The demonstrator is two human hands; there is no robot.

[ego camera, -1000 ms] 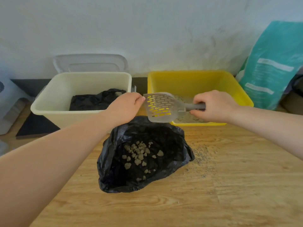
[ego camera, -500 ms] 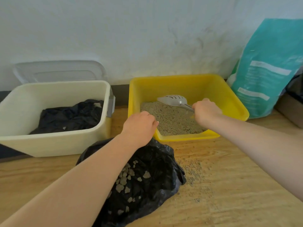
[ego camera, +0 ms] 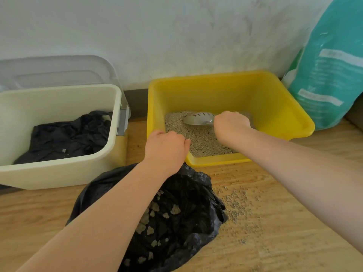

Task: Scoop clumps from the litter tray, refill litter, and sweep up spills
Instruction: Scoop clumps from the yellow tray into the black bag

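Note:
A yellow litter tray (ego camera: 275, 107) stands on the wooden floor against the wall, with grey litter (ego camera: 198, 138) in its bottom. My right hand (ego camera: 230, 125) grips the handle of a grey slotted scoop (ego camera: 199, 118), whose head lies in the litter at the tray's back. A black plastic bag (ego camera: 186, 222) sits open in front of the tray and holds several beige clumps (ego camera: 155, 208). My left hand (ego camera: 167, 147) is curled at the bag's far rim, over the tray's front left corner, and holds the rim up. Spilled litter grains (ego camera: 235, 203) lie on the floor to the right of the bag.
A cream bin (ego camera: 59, 173) with a black liner (ego camera: 68, 138) stands to the left of the tray, its clear lid (ego camera: 59, 71) leaning on the wall behind. A teal litter sack (ego camera: 332, 75) leans at the right. Bare wood floor (ego camera: 294, 242) lies at the front right.
My right hand carried the scoop from above the bag into the tray and lowered its head into the litter. The view moved closer to the tray. My left hand stayed at the bag's rim.

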